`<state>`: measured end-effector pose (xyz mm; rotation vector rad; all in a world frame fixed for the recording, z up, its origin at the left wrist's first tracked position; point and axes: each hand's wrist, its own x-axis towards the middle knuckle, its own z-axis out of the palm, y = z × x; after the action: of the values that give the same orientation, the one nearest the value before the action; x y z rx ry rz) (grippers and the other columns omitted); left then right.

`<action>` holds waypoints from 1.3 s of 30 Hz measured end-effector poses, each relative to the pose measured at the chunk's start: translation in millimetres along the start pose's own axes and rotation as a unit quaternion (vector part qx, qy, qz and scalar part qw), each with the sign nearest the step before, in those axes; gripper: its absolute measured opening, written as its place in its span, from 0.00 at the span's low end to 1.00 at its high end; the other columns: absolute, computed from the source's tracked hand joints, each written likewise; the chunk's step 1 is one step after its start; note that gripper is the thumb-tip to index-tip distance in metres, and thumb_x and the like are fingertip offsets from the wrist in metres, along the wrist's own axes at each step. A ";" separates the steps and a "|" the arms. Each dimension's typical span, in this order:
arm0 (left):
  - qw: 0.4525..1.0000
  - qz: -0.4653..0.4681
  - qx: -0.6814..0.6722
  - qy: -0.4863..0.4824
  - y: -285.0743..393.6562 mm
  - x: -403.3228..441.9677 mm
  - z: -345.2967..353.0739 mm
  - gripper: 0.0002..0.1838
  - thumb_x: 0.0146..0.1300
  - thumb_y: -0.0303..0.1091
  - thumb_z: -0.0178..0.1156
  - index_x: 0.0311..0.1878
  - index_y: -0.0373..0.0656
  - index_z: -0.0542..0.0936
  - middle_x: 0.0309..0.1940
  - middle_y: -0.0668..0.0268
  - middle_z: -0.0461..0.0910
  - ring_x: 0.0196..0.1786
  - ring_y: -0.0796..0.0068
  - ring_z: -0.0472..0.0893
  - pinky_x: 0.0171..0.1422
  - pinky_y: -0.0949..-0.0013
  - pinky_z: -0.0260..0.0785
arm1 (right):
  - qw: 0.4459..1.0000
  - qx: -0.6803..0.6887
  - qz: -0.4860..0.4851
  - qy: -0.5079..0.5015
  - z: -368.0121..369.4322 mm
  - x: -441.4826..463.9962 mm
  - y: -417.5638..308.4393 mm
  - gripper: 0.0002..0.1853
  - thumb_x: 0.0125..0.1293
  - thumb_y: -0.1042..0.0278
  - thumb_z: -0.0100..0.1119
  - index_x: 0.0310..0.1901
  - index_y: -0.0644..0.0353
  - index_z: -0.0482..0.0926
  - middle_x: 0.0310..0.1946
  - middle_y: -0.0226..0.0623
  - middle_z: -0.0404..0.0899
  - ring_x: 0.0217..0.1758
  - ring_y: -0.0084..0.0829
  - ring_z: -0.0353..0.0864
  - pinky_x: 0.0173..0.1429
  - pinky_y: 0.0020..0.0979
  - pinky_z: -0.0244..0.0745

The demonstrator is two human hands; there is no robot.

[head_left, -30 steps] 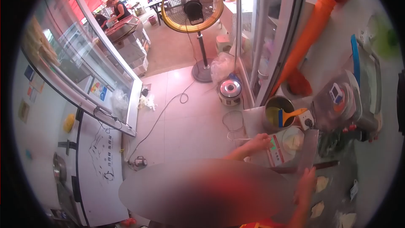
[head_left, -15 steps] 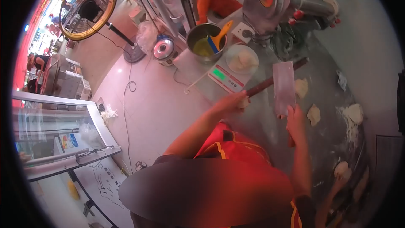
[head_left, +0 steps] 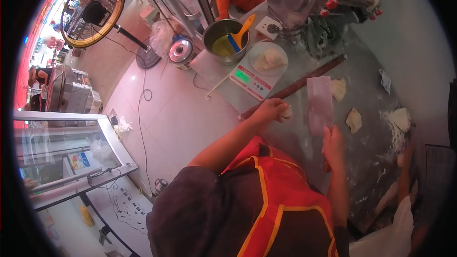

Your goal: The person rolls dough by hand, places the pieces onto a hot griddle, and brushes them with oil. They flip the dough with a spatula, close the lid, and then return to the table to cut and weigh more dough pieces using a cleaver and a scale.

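Note:
My right hand (head_left: 333, 143) is closed round the handle of a cleaver (head_left: 320, 102), its broad blade pointing away from me over the worktop. My left hand (head_left: 273, 110) is closed on a small piece of dough (head_left: 287, 111), mostly covered by the fingers. Behind that hand a long brown rolling pin (head_left: 309, 80) lies diagonally. Right of the blade are two dough pieces, one (head_left: 339, 89) close beside it and another (head_left: 353, 120) nearer me. A kitchen scale (head_left: 252, 82) with a lit green display carries a plate (head_left: 282, 69) with dough (head_left: 269, 61) on it.
Beyond the scale stands a metal pot (head_left: 208, 46) of yellowish liquid with a brush (head_left: 245, 27) in it. A machine (head_left: 295, 7) stands at the back. Floured dough (head_left: 400, 119) lies at right, near another person's arm (head_left: 404, 171). A fan (head_left: 95, 12) stands on the floor.
My left hand has come off the rolling pin area slightly, and the pin now lies nearer me at its left end. The other person's arm at right has moved farther up. The view has shifted slightly.

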<state>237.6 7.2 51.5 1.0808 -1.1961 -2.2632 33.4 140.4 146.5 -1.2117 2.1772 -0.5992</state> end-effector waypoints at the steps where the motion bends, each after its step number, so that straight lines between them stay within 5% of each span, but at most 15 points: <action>1: 1.000 0.001 0.003 0.016 -1.8 3.8 -2.8 0.19 0.69 0.44 0.52 0.53 0.38 0.74 0.42 0.63 0.78 0.41 0.70 0.80 0.42 0.68 0.73 | 1.000 0.003 0.016 -0.008 -1.2 -2.2 -3.2 0.15 0.70 0.61 0.46 0.39 0.69 0.68 0.30 0.60 0.74 0.35 0.61 0.72 0.37 0.47 0.67; 6: 0.988 0.007 -0.062 0.140 10.7 12.0 -16.0 0.20 0.66 0.48 0.54 0.49 0.41 0.74 0.40 0.65 0.78 0.36 0.73 0.80 0.37 0.70 0.70 | 0.999 -0.008 0.041 -0.024 -1.5 -6.3 -6.0 0.15 0.70 0.60 0.45 0.40 0.68 0.68 0.33 0.61 0.75 0.40 0.62 0.73 0.39 0.49 0.67; 9: 0.924 0.069 0.278 0.255 15.8 28.4 -51.7 0.19 0.63 0.46 0.57 0.48 0.41 0.74 0.40 0.62 0.78 0.39 0.69 0.79 0.41 0.67 0.69 | 0.999 -0.031 0.028 -0.021 -3.0 -8.4 -12.9 0.16 0.69 0.59 0.45 0.41 0.67 0.69 0.34 0.60 0.76 0.40 0.62 0.74 0.40 0.50 0.68; 12: 0.789 0.256 0.387 0.402 26.4 39.3 -70.5 0.20 0.58 0.43 0.61 0.48 0.41 0.74 0.40 0.59 0.78 0.44 0.62 0.79 0.45 0.63 0.69 | 0.998 -0.058 -0.025 -0.017 1.3 -6.2 -26.5 0.16 0.69 0.59 0.46 0.42 0.67 0.69 0.32 0.61 0.76 0.39 0.62 0.74 0.39 0.51 0.68; 18: 0.767 0.150 0.450 0.433 48.2 50.0 -73.3 0.18 0.54 0.41 0.63 0.47 0.43 0.77 0.40 0.57 0.78 0.47 0.57 0.78 0.48 0.60 0.69 | 0.983 -0.100 -0.148 -0.042 23.4 18.9 -67.8 0.15 0.70 0.60 0.45 0.41 0.66 0.69 0.28 0.61 0.75 0.37 0.61 0.75 0.37 0.53 0.67; 21: 0.785 0.165 0.441 0.401 50.0 47.8 -83.4 0.16 0.54 0.41 0.63 0.43 0.43 0.80 0.36 0.58 0.80 0.41 0.58 0.81 0.45 0.61 0.71 | 0.972 -0.149 -0.172 -0.057 40.4 34.4 -83.8 0.13 0.71 0.60 0.43 0.39 0.64 0.67 0.26 0.57 0.77 0.35 0.60 0.77 0.37 0.54 0.69; 24: 0.866 0.066 0.357 0.343 56.7 41.4 -88.4 0.15 0.55 0.42 0.63 0.39 0.42 0.82 0.30 0.58 0.82 0.33 0.60 0.83 0.40 0.63 0.73 | 0.961 -0.186 -0.192 -0.075 55.1 48.2 -99.0 0.12 0.71 0.61 0.42 0.38 0.63 0.65 0.24 0.55 0.77 0.32 0.59 0.78 0.36 0.54 0.70; 27: 0.871 0.084 0.336 0.348 53.8 36.2 -87.8 0.12 0.58 0.42 0.59 0.38 0.44 0.81 0.24 0.61 0.82 0.27 0.64 0.82 0.40 0.63 0.71 | 0.949 -0.218 -0.213 -0.084 62.6 57.6 -109.8 0.11 0.71 0.63 0.41 0.39 0.63 0.64 0.23 0.55 0.77 0.30 0.58 0.78 0.35 0.54 0.71; 36: 0.848 0.100 0.340 0.393 45.4 41.5 -93.5 0.15 0.56 0.44 0.60 0.37 0.42 0.81 0.28 0.56 0.82 0.36 0.59 0.82 0.45 0.62 0.71 | 0.946 -0.221 -0.214 -0.106 86.3 77.6 -108.1 0.10 0.69 0.66 0.42 0.41 0.65 0.66 0.27 0.55 0.78 0.35 0.57 0.79 0.39 0.53 0.72; 39: 0.885 0.121 0.259 0.367 24.9 49.4 -119.1 0.16 0.54 0.42 0.61 0.39 0.40 0.79 0.31 0.54 0.81 0.35 0.56 0.81 0.45 0.63 0.71 | 0.952 -0.208 -0.194 -0.114 75.4 63.1 -107.0 0.12 0.69 0.64 0.44 0.42 0.66 0.66 0.28 0.56 0.78 0.36 0.58 0.78 0.40 0.52 0.71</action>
<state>296.3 -101.8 7.5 1.6560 -1.4840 -1.1526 122.2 25.5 141.2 -1.8580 1.9330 -0.1319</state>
